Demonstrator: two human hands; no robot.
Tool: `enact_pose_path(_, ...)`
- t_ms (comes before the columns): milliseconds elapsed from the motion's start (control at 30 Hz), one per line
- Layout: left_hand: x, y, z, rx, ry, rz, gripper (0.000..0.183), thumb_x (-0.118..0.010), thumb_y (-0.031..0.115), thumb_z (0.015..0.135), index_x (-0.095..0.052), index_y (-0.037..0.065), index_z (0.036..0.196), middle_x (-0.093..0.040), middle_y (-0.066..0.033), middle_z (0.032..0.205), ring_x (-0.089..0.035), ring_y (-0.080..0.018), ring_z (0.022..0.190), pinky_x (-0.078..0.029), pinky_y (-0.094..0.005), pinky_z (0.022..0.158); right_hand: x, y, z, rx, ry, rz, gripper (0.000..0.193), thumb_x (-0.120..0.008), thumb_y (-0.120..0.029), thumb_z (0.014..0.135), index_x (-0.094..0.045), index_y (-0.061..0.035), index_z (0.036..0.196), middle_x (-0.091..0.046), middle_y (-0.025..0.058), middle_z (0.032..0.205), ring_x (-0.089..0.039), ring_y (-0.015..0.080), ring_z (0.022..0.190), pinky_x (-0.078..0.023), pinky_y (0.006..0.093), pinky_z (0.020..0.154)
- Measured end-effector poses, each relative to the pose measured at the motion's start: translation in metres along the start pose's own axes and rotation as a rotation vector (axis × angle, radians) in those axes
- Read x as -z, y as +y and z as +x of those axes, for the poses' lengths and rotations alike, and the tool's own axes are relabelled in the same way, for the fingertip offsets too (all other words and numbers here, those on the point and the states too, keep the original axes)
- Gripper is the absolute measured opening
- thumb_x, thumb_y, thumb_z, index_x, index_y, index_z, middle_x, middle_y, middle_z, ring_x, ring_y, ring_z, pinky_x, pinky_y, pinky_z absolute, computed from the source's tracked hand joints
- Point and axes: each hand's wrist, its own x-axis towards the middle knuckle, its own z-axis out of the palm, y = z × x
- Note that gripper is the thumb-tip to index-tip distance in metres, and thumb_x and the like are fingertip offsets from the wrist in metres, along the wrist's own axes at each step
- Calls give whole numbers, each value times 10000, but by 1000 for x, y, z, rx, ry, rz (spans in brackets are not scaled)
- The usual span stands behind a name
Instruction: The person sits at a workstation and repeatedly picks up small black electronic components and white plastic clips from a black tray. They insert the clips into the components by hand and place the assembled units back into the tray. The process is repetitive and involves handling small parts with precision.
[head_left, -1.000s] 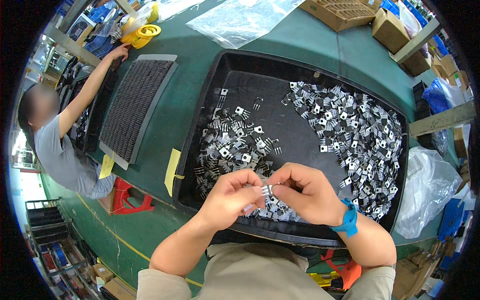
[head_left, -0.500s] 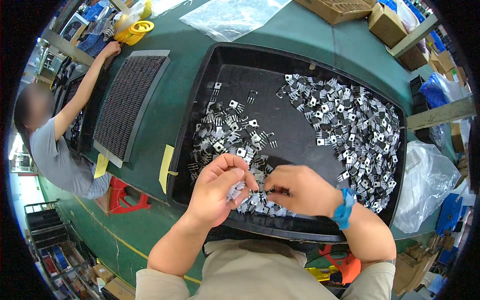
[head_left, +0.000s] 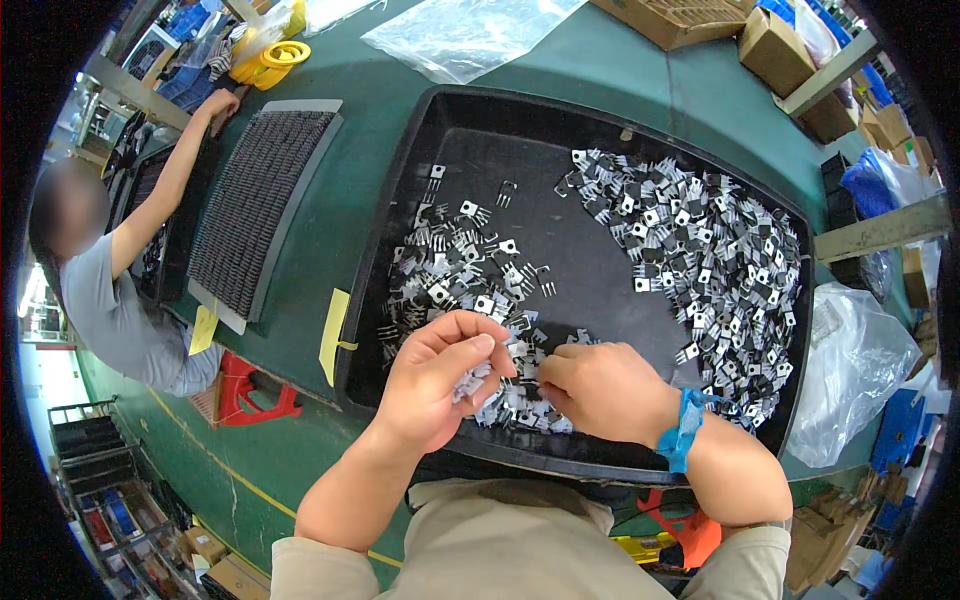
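A large black tray [head_left: 560,135] holds two heaps of small electronic transistors, each with a black body, a silver tab and thin metal legs. My left hand [head_left: 435,375] is closed round several transistors [head_left: 468,384] above the near end of the left heap [head_left: 455,265]. Beside it, my right hand [head_left: 610,390], with a blue band [head_left: 685,430] at the wrist, reaches palm down to the same heap. Its fingers are curled together, and their tips are partly hidden among the parts. On the right side of the tray lies the bigger heap [head_left: 710,270].
Left of the tray, a rack of dark parts [head_left: 262,200] lies on the green table [head_left: 370,130]; a yellow paper strip [head_left: 333,335] hangs at the tray's edge. A co-worker [head_left: 120,300] reaches across at far left. Clear plastic bags [head_left: 850,370] and cardboard boxes [head_left: 775,50] lie around.
My right hand has come down and slightly turned at the left heap, its fingers now lower against the parts. My left hand stays almost still, still holding its transistors.
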Motion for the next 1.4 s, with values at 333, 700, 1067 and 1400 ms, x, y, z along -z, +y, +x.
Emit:
enact_pose_path(333,-12,1,0,128,18,332,198,-639,164,909,-610,-12,998,-605,-46,730,-475,-68,557,-329,-189,455,26,-9,-2,167,293,256,86,-610,-137,854,-612,-59,889,-595,106,820,-617,323,758,-507,426,637)
enact_pose_path(700,-12,-1,2,98,35,160,218,-619,209,932,-611,-1,986,-579,-27,741,-457,-66,571,-313,-189,450,15,-28,2,-109,428,608,91,-616,-42,845,-591,-2,923,-624,177,860,-619,358,772,-503,395,655)
enact_pose_path(1067,-8,-3,1,91,-28,199,191,-557,192,969,-615,14,933,-534,2,666,-442,-48,553,-324,-194,451,13,-29,4,85,490,506,318,-611,-79,867,-578,-8,1175,-593,156,850,-579,335,713,-480,385,629)
enact_pose_path(1400,-6,-1,-2,4,-8,99,190,-548,156,960,-662,4,961,-636,-50,769,-496,-71,575,-324,-199,435,21,-29,-4,-10,457,658,382,-604,-39,804,-574,7,1182,-639,174,937,-618,252,681,-493,323,606)
